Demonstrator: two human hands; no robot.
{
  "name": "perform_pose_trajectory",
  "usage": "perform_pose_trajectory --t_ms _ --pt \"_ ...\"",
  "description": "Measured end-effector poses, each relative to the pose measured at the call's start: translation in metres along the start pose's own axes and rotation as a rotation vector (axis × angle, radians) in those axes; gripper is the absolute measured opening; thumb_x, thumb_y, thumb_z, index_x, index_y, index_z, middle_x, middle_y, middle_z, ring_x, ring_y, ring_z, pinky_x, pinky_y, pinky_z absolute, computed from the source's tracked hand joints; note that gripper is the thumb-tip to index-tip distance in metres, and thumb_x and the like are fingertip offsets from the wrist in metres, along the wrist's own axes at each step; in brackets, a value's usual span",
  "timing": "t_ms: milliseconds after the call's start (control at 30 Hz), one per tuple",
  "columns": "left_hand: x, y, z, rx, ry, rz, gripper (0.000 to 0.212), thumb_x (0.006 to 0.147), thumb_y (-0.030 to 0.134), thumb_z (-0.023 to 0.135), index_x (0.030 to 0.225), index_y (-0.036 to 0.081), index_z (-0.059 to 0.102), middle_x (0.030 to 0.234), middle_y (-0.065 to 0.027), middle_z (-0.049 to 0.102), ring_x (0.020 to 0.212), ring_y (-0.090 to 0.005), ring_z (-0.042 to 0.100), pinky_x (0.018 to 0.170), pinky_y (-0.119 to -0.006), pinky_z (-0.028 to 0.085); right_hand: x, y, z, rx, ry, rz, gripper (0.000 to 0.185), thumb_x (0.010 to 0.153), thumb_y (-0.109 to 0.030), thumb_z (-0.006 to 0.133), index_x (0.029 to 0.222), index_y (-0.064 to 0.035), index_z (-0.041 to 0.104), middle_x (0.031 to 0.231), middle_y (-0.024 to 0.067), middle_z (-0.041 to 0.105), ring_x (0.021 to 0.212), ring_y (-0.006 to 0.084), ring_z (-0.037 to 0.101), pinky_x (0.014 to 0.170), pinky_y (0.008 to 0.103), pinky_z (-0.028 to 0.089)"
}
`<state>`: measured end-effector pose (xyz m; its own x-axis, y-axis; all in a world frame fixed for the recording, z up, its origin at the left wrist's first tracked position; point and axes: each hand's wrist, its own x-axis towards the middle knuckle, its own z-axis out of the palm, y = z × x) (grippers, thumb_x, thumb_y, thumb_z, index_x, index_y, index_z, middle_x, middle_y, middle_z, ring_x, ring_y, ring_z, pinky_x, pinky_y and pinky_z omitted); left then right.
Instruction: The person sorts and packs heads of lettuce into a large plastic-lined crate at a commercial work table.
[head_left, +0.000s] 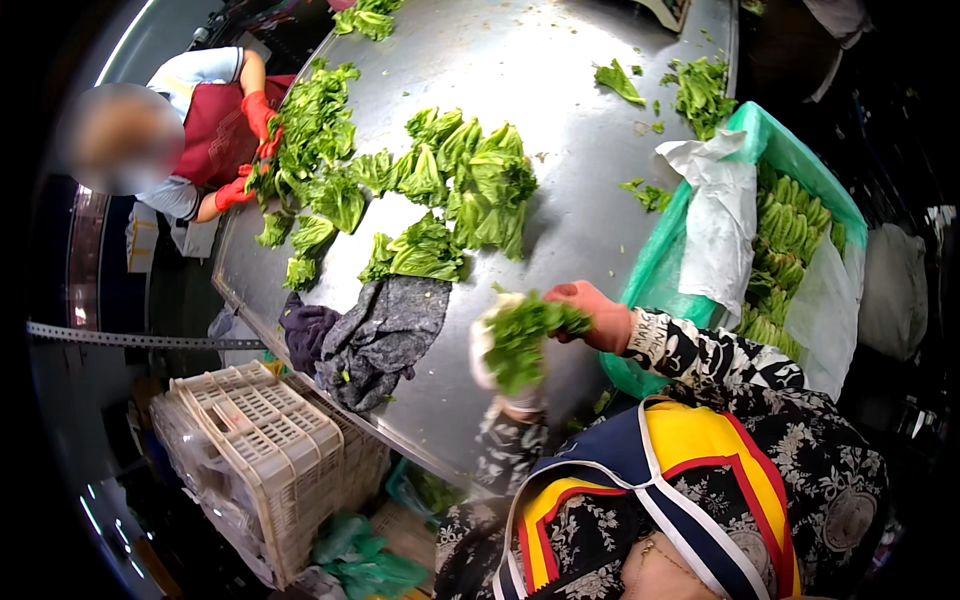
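My left hand (487, 352), in a pale glove and blurred, is behind and around a bunch of green leafy lettuce (517, 349); its fingers are mostly hidden. My right hand (600, 319), in an orange-red glove, pinches the leaves at the right side of the same bunch. Both hands are above the near part of a metal table (577, 217). Beyond them lie several lettuce heads (491, 187), with one more group (424, 251) beside a crumpled grey cloth (386, 337). At the right, a crate lined with green plastic (795, 135) holds packed leafy heads (787, 225).
Across the table at the left, a co-worker in red gloves (259, 116) handles a leaf pile (315, 112). Loose leaves (619, 82) lie on the far right side. White plastic crates (262, 442) stand below the table's left edge, near green plastic bags (367, 559).
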<state>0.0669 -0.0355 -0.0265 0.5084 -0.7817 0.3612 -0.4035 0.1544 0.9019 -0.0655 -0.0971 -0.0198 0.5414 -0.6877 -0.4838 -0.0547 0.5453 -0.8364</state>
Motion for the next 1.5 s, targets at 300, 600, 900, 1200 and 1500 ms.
perform_pose_trajectory --t_ms 300,600,900,1200,1500 --pt "0.132 -0.127 -0.072 0.264 -0.181 -0.214 0.061 0.066 0.005 0.079 0.120 -0.001 0.052 0.105 -0.0150 0.063 0.094 -0.0240 0.061 0.087 -0.032 0.047 -0.005 0.009 0.005 -0.515 -0.300 0.186 0.038 0.081 -0.037 0.063 0.095 -0.0021 0.062 0.084 0.0101 0.064 0.079 0.0181 0.060 0.072 0.0305 0.047" --pt "0.113 -0.105 -0.061 -0.225 -0.106 -0.462 0.023 0.074 0.002 0.073 0.094 -0.002 0.064 0.086 -0.0066 0.068 0.075 -0.0117 0.062 0.070 -0.028 0.050 -0.015 -0.012 -0.002 -0.599 -0.163 0.125 0.036 0.084 -0.035 0.061 0.097 -0.0004 0.060 0.087 0.0091 0.064 0.079 0.0168 0.060 0.072 0.0307 0.047" --pt "0.014 -0.019 -0.037 -1.276 -0.034 -1.172 0.014 0.088 0.019 0.061 0.098 0.009 0.063 0.083 -0.0004 0.064 0.077 -0.0122 0.056 0.071 -0.029 0.042 -0.016 -0.011 0.025 -0.194 0.025 -0.148 0.031 0.087 -0.024 0.063 0.105 -0.0002 0.056 0.086 0.0013 0.057 0.076 0.0066 0.051 0.067 0.0226 0.043" --pt "-0.011 0.024 -0.002 -1.114 -0.063 -1.092 0.021 0.091 0.020 0.057 0.107 0.007 0.060 0.097 -0.0028 0.066 0.087 -0.0155 0.059 0.082 -0.032 0.045 -0.037 -0.020 0.023 -0.362 0.189 -0.304 0.038 0.088 -0.029 0.062 0.104 0.0035 0.056 0.086 0.0068 0.059 0.071 0.0108 0.055 0.064 0.0262 0.047" --pt "-0.013 0.027 0.003 -1.347 0.076 -1.276 0.022 0.091 0.033 0.057 0.092 0.011 0.061 0.081 -0.0010 0.062 0.072 -0.0178 0.057 0.064 -0.029 0.043 -0.039 -0.023 0.013 0.419 0.098 0.047 0.038 0.090 -0.035 0.059 0.102 0.0010 0.057 0.081 0.0013 0.058 0.065 0.0079 0.052 0.057 0.0248 0.045"
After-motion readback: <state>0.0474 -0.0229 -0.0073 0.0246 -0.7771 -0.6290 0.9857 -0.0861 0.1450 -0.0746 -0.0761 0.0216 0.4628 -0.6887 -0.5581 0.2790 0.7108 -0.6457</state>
